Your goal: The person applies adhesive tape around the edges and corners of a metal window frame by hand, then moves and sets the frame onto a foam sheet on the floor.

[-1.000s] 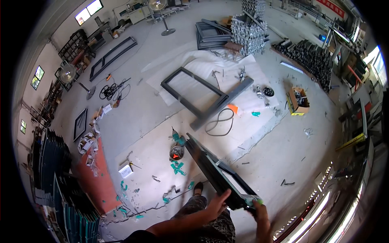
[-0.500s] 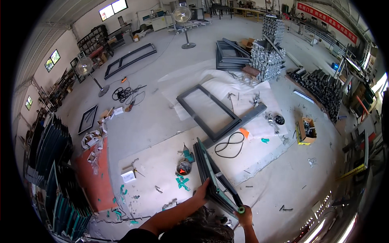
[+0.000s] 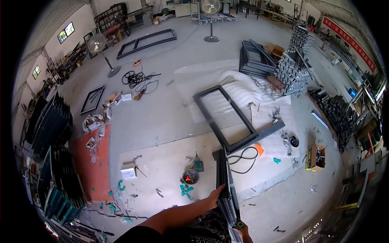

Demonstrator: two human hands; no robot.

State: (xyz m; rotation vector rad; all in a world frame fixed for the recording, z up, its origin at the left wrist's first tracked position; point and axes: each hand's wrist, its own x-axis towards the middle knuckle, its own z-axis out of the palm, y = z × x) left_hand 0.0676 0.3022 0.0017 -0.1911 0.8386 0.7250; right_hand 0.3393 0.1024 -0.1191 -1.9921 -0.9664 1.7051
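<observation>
A dark grey window frame (image 3: 223, 172) stands tilted on edge in front of me, seen almost edge-on, so its inner opening barely shows. My left hand (image 3: 215, 196) grips its left side about halfway along. Lower down, my right hand (image 3: 243, 232) is closed round the near end, with a small green ring-shaped thing (image 3: 240, 224) beside the thumb; whether it is a tape roll I cannot tell. The frame's far end is close to a flat-lying grey frame (image 3: 207, 114) and a long grey profile (image 3: 265, 133).
Left of the frame are a green power drill (image 3: 198, 163), a bowl of small parts (image 3: 191, 177) and a white box (image 3: 129, 171). A black cord loop (image 3: 244, 170) lies to its right, then an open carton (image 3: 316, 158). Dark panels (image 3: 50, 125) lean at far left.
The held frame has swung more edge-on, closing the gap seen between its parts. Both hands have moved with it and still grip it. The whole view has shifted.
</observation>
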